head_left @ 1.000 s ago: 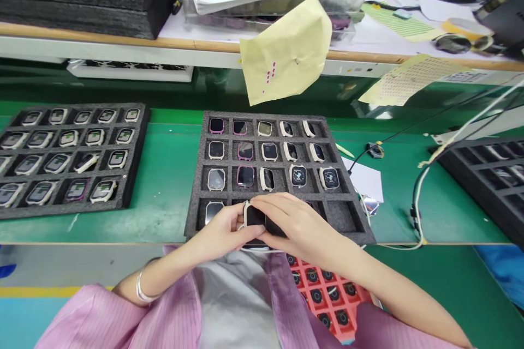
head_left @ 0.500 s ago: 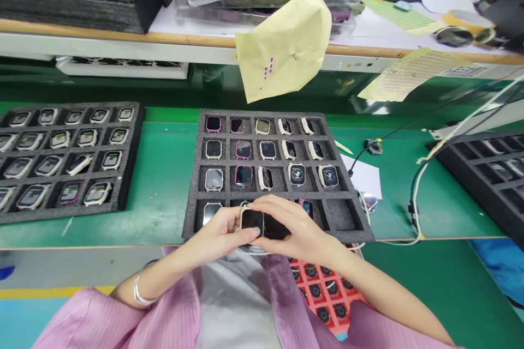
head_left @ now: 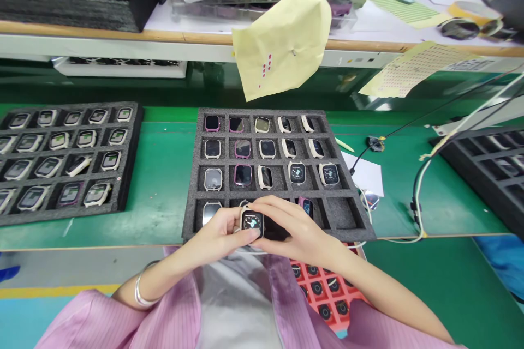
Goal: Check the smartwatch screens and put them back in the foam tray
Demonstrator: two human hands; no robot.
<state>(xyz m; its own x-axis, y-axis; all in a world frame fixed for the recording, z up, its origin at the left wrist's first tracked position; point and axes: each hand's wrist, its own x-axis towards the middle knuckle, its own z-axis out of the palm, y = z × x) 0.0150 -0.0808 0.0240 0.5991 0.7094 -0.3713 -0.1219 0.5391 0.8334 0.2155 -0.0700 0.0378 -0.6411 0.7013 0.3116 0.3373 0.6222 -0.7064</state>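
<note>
A smartwatch body without a strap (head_left: 250, 222) is held between my two hands over the front row of a dark foam tray (head_left: 344, 212). Its screen is lit with a watch face. My left hand (head_left: 227, 229) grips it from the left, the thumb lying on the lower part of the screen. From the right, my right hand (head_left: 297, 229) closes on it, fingers along the top and thumb below. Around it, the tray's compartments hold several more watch bodies, such as a purple one (head_left: 243, 175) and a lit one (head_left: 329, 174). My hands hide part of the front row.
Another foam tray of watches (head_left: 135, 158) lies to the left, a third tray (head_left: 491, 174) at the right. Cables (head_left: 415, 196) run down on the right near a white paper (head_left: 370, 177). A red tray (head_left: 323, 289) sits below the table edge. Yellow paper (head_left: 286, 43) hangs from the shelf.
The held watch's screen was dark and now shows a lit watch face. Both hands keep nearly the same place and grip.
</note>
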